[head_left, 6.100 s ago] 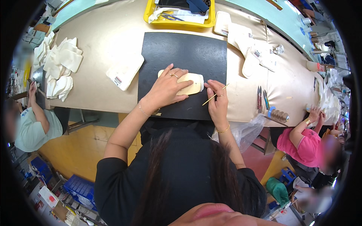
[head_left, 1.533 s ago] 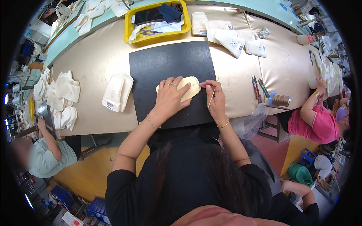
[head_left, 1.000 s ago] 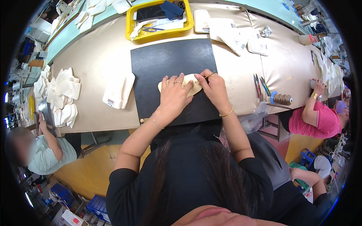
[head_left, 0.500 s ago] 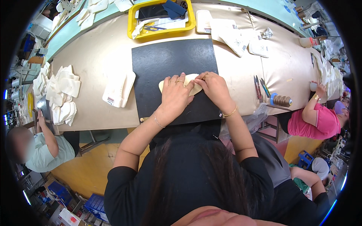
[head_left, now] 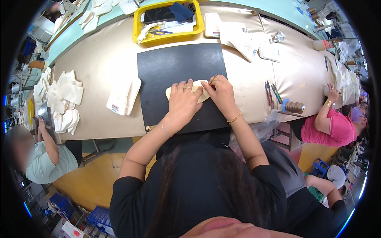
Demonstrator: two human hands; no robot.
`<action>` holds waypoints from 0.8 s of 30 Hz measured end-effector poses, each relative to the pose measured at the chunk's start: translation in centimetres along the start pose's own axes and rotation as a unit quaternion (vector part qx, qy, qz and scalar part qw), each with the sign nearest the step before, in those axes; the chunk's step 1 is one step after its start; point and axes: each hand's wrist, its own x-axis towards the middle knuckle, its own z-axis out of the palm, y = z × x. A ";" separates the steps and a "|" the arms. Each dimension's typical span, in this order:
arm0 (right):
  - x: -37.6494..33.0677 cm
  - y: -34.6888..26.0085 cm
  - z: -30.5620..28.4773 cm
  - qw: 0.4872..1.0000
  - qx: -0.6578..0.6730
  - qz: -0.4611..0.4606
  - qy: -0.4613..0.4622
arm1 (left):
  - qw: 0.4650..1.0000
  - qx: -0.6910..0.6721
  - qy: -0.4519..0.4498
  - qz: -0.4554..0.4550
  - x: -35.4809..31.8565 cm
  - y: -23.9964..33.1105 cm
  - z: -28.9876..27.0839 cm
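A cream, oval flat piece [head_left: 173,91] lies on a black mat [head_left: 174,67] in front of me. My left hand [head_left: 183,102] presses flat on the piece, fingers spread, covering most of it. My right hand [head_left: 220,94] sits at the piece's right end, pinching a thin stick-like tool [head_left: 213,78] whose tip points up and away over the mat. Both hands touch each other above the piece.
A yellow tray [head_left: 170,35] with dark and pale items stands behind the mat. Folded white pieces [head_left: 124,95] lie left, more stacks [head_left: 61,99] far left, others [head_left: 242,37] at back right. Pens [head_left: 272,92] and a thread spool [head_left: 293,106] lie right. Seated people work at both sides.
My right hand has moved in from the piece's right edge to meet my left hand over it. The view has tilted slightly, the tray now higher in the picture.
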 end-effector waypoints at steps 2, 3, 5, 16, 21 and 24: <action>0.6 0.2 -0.2 0.998 0.039 0.035 0.040 | 1.000 0.003 0.010 0.003 0.0 0.0 0.2; 1.0 0.5 -0.7 0.995 0.048 0.055 0.070 | 1.000 -0.002 0.017 0.006 0.0 0.0 0.4; 2.5 1.7 -1.7 0.990 0.032 0.003 0.137 | 0.999 -0.030 0.028 0.005 0.0 0.0 0.7; 11.4 12.2 -5.0 0.943 -0.329 0.038 -0.029 | 0.963 0.031 0.203 -0.174 -5.8 -8.0 -5.3; 11.3 10.8 -6.0 0.948 -0.315 0.049 -0.029 | 0.949 0.115 0.171 -0.239 -7.2 -10.2 -6.7; 10.3 7.4 -7.6 0.952 -0.277 -0.062 0.115 | 0.972 0.014 0.190 -0.135 -6.3 -6.4 -4.8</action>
